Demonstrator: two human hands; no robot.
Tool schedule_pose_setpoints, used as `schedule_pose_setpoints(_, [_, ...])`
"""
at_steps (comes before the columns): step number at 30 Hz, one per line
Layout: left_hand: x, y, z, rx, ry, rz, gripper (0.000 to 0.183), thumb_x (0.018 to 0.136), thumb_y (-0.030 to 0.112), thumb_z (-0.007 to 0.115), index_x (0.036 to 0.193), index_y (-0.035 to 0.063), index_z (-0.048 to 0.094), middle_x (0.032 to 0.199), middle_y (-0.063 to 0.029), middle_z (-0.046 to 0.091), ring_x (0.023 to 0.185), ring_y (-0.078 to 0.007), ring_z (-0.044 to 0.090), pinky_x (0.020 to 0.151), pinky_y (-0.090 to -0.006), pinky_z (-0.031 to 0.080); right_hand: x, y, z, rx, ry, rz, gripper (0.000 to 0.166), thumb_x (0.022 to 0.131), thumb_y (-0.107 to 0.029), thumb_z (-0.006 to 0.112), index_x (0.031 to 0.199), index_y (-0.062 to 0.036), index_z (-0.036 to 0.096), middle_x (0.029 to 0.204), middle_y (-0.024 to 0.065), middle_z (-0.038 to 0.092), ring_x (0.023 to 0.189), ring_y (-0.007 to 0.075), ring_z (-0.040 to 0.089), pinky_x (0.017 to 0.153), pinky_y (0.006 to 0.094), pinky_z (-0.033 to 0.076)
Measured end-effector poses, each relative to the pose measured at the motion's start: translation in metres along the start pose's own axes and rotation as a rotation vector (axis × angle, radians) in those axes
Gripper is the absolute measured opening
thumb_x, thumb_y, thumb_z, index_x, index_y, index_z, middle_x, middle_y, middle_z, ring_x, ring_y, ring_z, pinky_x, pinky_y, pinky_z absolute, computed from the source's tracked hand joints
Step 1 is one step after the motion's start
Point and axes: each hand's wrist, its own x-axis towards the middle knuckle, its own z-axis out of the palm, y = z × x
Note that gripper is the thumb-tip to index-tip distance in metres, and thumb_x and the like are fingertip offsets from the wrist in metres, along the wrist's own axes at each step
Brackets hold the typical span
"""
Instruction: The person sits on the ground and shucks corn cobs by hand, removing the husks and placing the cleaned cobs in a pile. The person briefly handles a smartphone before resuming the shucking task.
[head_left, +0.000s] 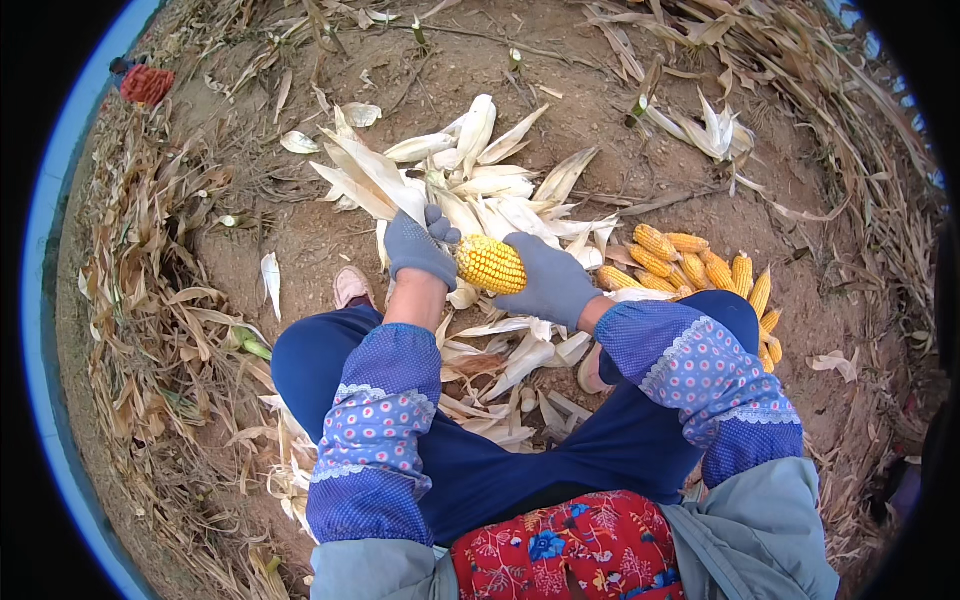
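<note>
My left hand, in a grey glove, is closed around pale husk leaves at the base end of a yellow corn cob. The husk fans up and to the left, away from the bare kernels. On the cob's right side, my right hand, gloved too, has its fingers against the ear; part of its grip is hidden. Loose pale husks lie on the soil just beyond both hands, and more husks lie between my legs.
A pile of husked corn cobs lies to the right, beside my knee. Cut stalk stubs poke up from the soil ahead. Dry corn stalks cover the left side. A person in red is far off at the upper left.
</note>
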Motion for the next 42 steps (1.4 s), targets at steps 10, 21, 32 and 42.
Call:
schedule_pose_setpoints(10, [-0.005,0.003,-0.008,-0.1,-0.487,-0.265,0.033,0.092,0.036,0.046,0.065,0.0182,0.042,0.051,0.0047,0.031,0.037,-0.0109,0.026,0.039,-0.0278,0.019,0.004,0.02,-0.011,0.361,-0.323,-0.127,0.072,0.064,-0.042,0.074,0.121,-0.006,0.049,0.105,0.0171,0.061,0.094,0.0303,0.061,0.083,0.0362,0.047])
schedule_pose_setpoints(21, [-0.002,-0.038,-0.029,0.9,-0.099,-0.042,0.042,0.083,0.035,0.06,0.102,-0.0027,0.062,0.078,-0.01,0.062,0.065,-0.0184,0.056,0.059,-0.0316,0.044,0.004,0.01,-0.023,-0.482,-0.381,-0.166,0.046,0.065,-0.021,0.068,0.108,-0.0093,0.055,0.097,0.0161,0.062,0.088,0.0333,0.064,0.073,0.0424,0.051])
schedule_pose_setpoints(32, [-0.019,-0.023,-0.072,2.178,-0.434,-0.036,0.07,0.074,0.052,0.062,0.123,0.0047,0.046,0.115,-0.0214,0.06,0.106,-0.0364,0.058,0.089,-0.0414,0.045,0.024,0.095,-0.03,0.633,-0.157,0.398,0.054,0.075,-0.025,0.076,0.116,-0.0036,0.049,0.102,0.0083,0.059,0.089,0.0143,0.057,0.077,0.0296,0.05])
schedule_pose_setpoints(42, [-0.029,-0.036,-0.066,2.243,-0.961,-0.279,0.063,0.077,0.054,0.059,0.126,0.0153,0.053,0.123,-0.0149,0.056,0.111,-0.0342,0.054,0.093,-0.0418,0.043,0.012,0.069,-0.048,0.875,-0.173,0.461,0.055,0.077,-0.04,0.07,0.112,-0.0018,0.051,0.088,0.0109,0.061,0.07,0.0191,0.062,0.059,0.0288,0.052])
